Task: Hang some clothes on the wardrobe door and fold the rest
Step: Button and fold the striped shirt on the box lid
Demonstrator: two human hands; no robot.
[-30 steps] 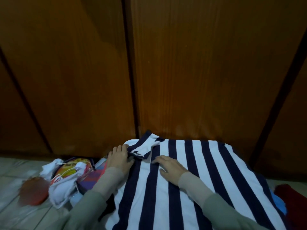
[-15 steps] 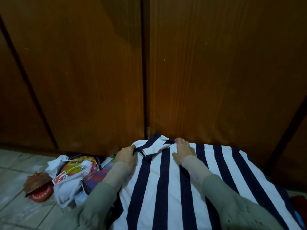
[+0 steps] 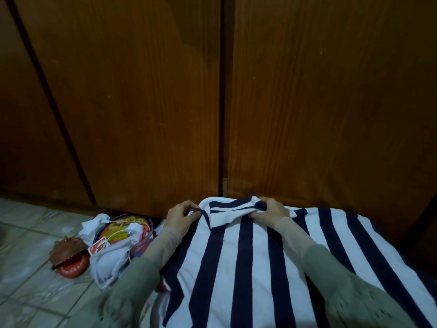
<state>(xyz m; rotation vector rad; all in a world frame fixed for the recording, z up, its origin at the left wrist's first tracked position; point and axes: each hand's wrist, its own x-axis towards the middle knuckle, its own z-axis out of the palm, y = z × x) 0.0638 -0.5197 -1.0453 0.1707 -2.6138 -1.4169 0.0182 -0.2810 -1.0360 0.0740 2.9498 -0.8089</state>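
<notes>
A navy-and-white striped garment [image 3: 243,268] lies spread out in front of me, its far edge close to the brown wooden wardrobe doors [image 3: 142,102]. My left hand [image 3: 181,215] pinches the garment's far left edge. My right hand [image 3: 272,210] grips a bunched fold of the striped cloth at the far edge, lifted slightly off the surface. Both arms wear grey-green sleeves. What lies under the garment is hidden.
On the tiled floor [image 3: 30,233] at the left sits a heap of white cloth, cables and colourful items [image 3: 118,235], with a red-brown toy with teeth [image 3: 69,256] beside it. The wardrobe doors fill the whole background.
Both hands went from lying flat on the striped garment to gripping its far edge; the right hand moved forward and bunched the cloth. The view shifted leftward.
</notes>
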